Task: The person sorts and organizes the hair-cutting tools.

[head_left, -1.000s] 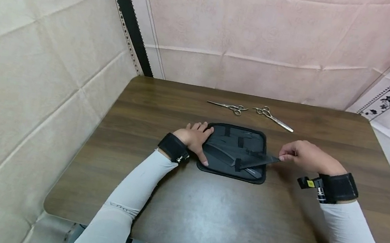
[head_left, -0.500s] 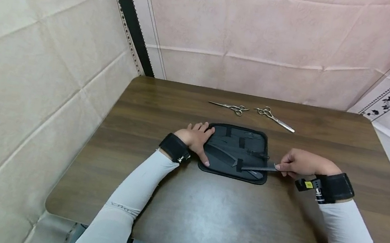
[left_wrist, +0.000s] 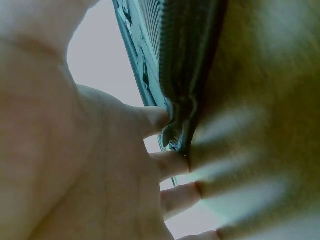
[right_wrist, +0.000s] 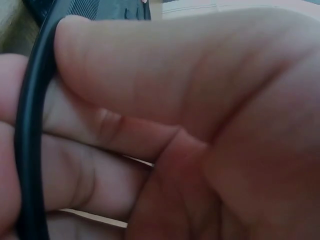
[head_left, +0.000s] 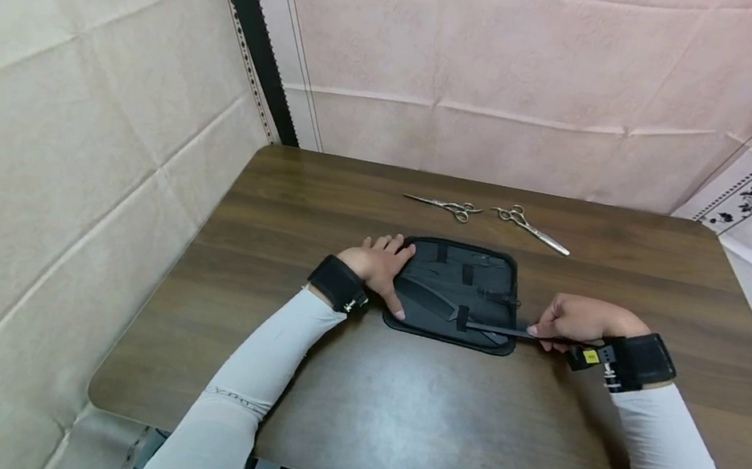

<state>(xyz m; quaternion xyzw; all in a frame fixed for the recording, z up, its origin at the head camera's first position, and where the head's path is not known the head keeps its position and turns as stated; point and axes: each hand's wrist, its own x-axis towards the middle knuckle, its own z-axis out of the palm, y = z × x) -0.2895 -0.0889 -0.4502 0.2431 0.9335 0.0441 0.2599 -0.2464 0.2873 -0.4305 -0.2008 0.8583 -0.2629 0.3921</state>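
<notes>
An open black zip case (head_left: 462, 244) lies on the table, its zip teeth close up in the left wrist view. My left hand (head_left: 380, 266) is spread over its left edge, thumb and fingers straight against the side. With thumb and curled fingers my right hand (head_left: 578, 320) pinches a slim black comb (head_left: 496, 329) at the right. The comb's inner end sits at an elastic loop (head_left: 461, 318) in the case. In the right wrist view its smooth spine (right_wrist: 32, 130) passes between thumb and fingers. A second dark, flat comb-like piece (head_left: 426, 297) lies inside, partly under the loop.
Beyond the case lie two pairs of silver scissors, one with a slim blade (head_left: 428, 201) and one with a broader blade (head_left: 543, 238). The wooden table (head_left: 321, 210) meets cloth-covered walls at the back and left.
The right hand has moved down and taken a fuller grip on the comb. The comb has swung from a raised slant to nearly level and edge-on. The left hand stays put.
</notes>
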